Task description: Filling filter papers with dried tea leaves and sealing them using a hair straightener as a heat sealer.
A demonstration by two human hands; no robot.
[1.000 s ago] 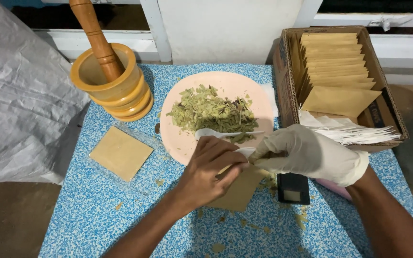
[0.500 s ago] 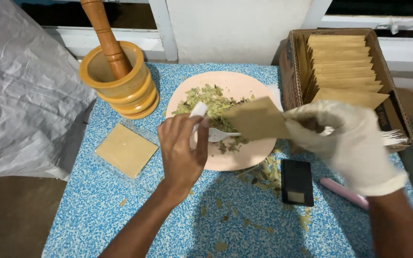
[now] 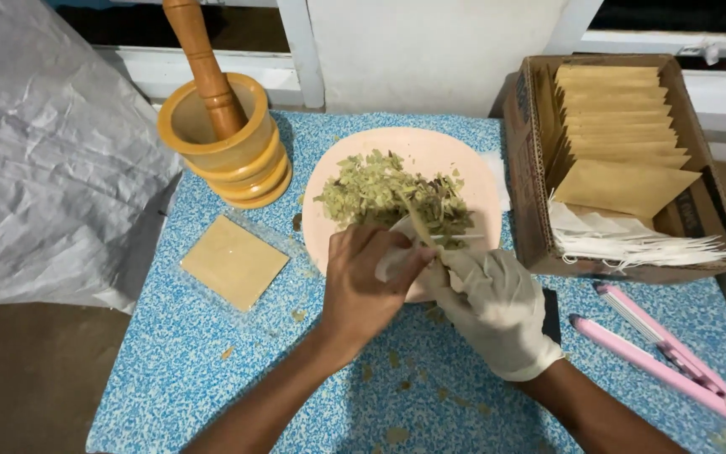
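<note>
Over the near edge of the round pale-pink plate [image 3: 464,160] both our hands have come together. Half a sec ago they were apart, w/ the right gloved hand lifting a tan paper sachet up near the box; now that sachet isn't in view as such, and the hands meet low at the plate rim.

Our left bare hand [image 3: 367,282] is curled closed around a small white filter-type pouch [image 3: 397,244], pinching it at its mouth. Our right hand in the white glove [image 3: 493,307] is closed too, fingers bunched against the left hand and touching the same pouch; what exactly it grips is hidden, so we can't tell beyond that. A thin pale stick-like utensil [image 3: 418,223] pokes up from between the hands into the heap of dried green-brown chopped herb [image 3: 388,193], which sits on the plate just beyond the pouch.

We read the change as a switch from handling the tan sachet to working w/ the white pouch right at the herb.

Around us on the blue speckled table [image 3: 212,378]: a yellow wooden mortar w/ pestle [image 3: 224,143] far left, a flat tan square sachet [image 3: 233,261] near it, a brown cardboard box of tan sachets [image 3: 623,143] at right, and a pink hair-straightener-style sealer [image 3: 665,353] near right.
</note>
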